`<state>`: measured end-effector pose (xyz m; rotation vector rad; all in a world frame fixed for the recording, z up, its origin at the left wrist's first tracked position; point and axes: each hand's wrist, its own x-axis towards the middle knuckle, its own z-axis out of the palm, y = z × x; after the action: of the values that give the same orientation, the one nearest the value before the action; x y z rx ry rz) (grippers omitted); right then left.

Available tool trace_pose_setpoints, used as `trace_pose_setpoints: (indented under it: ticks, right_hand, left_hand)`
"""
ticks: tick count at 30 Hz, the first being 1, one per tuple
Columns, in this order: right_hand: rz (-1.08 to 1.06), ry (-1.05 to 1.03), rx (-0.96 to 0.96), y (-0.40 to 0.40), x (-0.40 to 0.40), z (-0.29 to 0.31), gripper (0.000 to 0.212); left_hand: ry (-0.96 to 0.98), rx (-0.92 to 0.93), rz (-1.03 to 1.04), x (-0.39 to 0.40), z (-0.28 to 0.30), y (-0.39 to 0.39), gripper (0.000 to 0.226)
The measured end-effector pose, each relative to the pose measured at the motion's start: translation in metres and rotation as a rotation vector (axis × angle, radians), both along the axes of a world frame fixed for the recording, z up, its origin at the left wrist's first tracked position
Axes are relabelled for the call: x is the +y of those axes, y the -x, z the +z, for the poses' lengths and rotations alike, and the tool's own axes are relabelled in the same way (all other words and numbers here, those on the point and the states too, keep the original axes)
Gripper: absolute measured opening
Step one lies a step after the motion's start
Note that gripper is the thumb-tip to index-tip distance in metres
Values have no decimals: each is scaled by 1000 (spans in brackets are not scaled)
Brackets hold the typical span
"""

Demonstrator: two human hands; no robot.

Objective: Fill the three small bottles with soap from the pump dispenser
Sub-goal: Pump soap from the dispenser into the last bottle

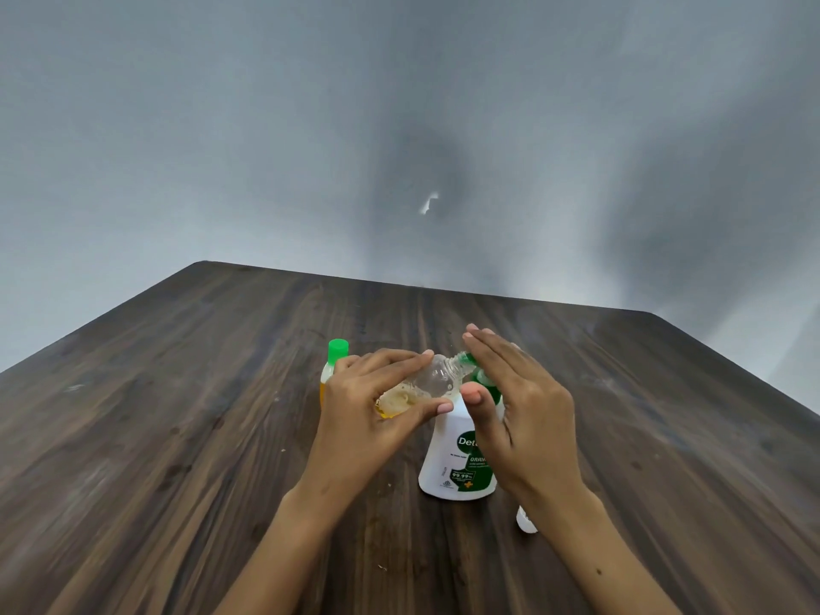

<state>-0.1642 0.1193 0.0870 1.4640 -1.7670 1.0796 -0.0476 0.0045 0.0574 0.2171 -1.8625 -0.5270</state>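
My left hand (377,406) grips a small clear bottle (432,381), tilted on its side with its open neck against the green pump nozzle (468,359). A little amber soap lies in its lower end. My right hand (514,392) rests flat on top of the pump head, fingers straight, thumb down in front. The white pump dispenser (452,463) with a green label stands on the table between my arms. A second small bottle (333,370), green-capped and holding amber soap, stands upright behind my left hand. A white object (526,521) peeks out under my right wrist; I cannot tell what it is.
A dark wooden table (177,415) stretches to a grey wall at the back. Its far edge and right edge are in view.
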Motion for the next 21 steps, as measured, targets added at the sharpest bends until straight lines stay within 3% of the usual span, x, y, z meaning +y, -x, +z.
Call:
trace_pose_setpoints:
  ticks: [15, 21]
  right_hand:
    - [-49, 33, 27, -5, 0, 4, 84]
    - [-40, 21, -10, -5, -2, 1, 81]
  left_hand:
    - [25, 3, 19, 2, 6, -2, 59]
    - [-9, 6, -2, 2, 1, 0, 53]
